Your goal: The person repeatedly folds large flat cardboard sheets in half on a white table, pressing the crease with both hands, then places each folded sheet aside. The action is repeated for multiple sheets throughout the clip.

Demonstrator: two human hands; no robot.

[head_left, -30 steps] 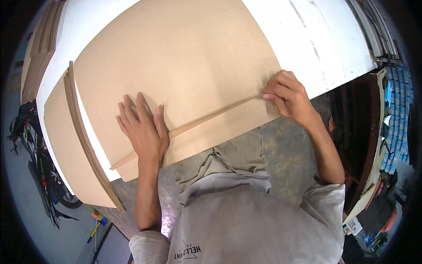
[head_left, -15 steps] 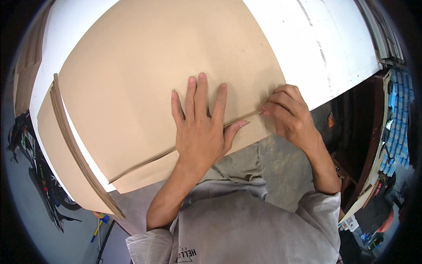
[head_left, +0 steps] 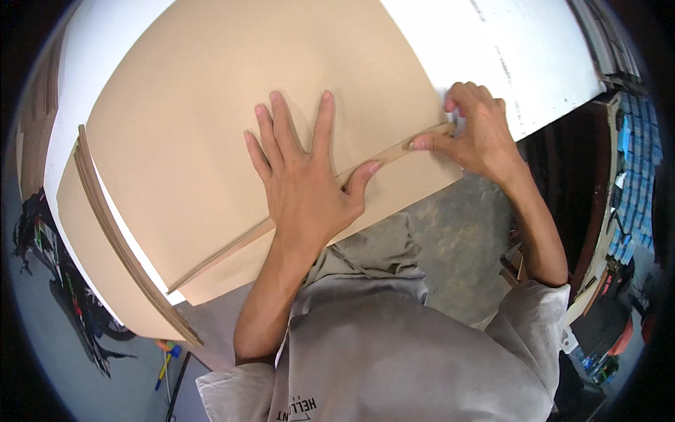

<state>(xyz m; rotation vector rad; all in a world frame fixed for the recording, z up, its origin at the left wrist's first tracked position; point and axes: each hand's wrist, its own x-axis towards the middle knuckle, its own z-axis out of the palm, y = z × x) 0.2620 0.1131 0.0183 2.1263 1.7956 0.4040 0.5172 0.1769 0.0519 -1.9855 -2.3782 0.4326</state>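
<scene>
The left hand (head_left: 302, 186) lies flat, fingers spread, on the tan board (head_left: 232, 126). The right hand (head_left: 478, 137) pinches a thin strip (head_left: 394, 151) at the board's near edge. Beyond both hands runs the white counter (head_left: 520, 56); stacked strips (head_left: 119, 239) lie far left.

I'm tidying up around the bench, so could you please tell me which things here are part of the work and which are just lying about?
In use:
- tan sheet, pressed flat under the left hand
- thin strip along its near edge, pinched by the right hand
- white table beneath

Lying about:
- stacked tan boards at the table's left end
- orange-handled tools on the floor
</scene>
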